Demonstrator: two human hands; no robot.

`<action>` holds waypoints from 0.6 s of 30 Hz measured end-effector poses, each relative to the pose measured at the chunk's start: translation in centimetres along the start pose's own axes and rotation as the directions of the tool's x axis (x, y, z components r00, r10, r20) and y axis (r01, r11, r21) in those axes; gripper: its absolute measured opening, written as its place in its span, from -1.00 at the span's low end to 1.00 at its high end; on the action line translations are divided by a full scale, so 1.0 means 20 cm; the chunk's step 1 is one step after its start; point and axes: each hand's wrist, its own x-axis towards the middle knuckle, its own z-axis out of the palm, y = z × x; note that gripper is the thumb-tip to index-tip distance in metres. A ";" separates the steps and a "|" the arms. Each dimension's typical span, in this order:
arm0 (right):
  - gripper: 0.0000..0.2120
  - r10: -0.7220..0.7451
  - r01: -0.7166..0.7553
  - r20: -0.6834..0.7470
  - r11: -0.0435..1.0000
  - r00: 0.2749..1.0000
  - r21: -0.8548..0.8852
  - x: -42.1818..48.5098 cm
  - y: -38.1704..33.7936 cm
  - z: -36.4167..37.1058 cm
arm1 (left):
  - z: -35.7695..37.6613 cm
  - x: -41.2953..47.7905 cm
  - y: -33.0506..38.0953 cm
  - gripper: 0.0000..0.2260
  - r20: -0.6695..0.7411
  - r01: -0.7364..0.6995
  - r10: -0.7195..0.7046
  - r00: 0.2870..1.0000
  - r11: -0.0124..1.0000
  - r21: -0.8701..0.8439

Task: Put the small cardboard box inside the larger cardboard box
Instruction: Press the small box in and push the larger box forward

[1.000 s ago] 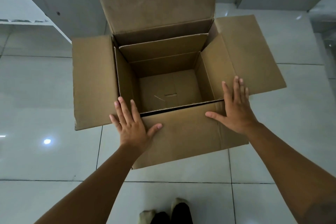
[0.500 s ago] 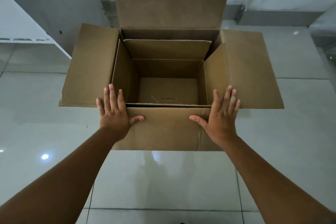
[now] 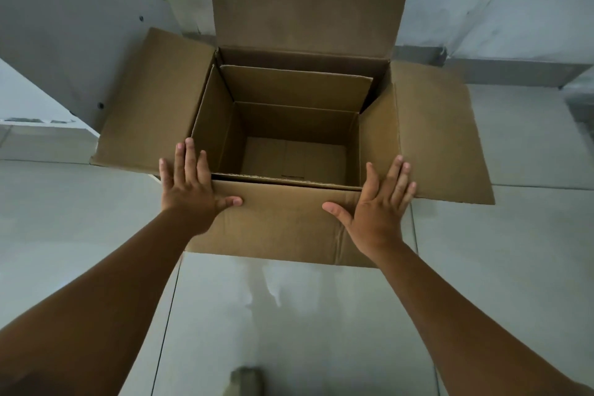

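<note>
The larger cardboard box [image 3: 283,225] stands on the tiled floor with all its top flaps spread outward. The small cardboard box [image 3: 295,122] sits inside it, open at the top, its far flap upright and its bottom empty. My left hand [image 3: 189,190] lies flat on the left end of the larger box's near flap, fingers spread. My right hand [image 3: 376,209] lies flat on the right end of the same flap, fingers reaching the right side flap. Neither hand grips anything.
A grey wall [image 3: 80,26] rises just behind the box, touching its back flap. A white ledge [image 3: 32,106] juts out at the left. Glossy floor tiles [image 3: 289,315] lie between me and the box. A foot [image 3: 244,379] shows at the bottom edge.
The larger box has slid away from me toward the wall and turned square to my view. Both hands stayed flat on its near flap and moved with it.
</note>
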 end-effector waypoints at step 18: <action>0.11 -0.097 0.097 -0.009 0.995 0.995 0.028 0.54 -0.45 0.11 | -0.13 0.47 -0.38 -0.19 -0.028 0.032 -0.031 0.999 0.999 0.029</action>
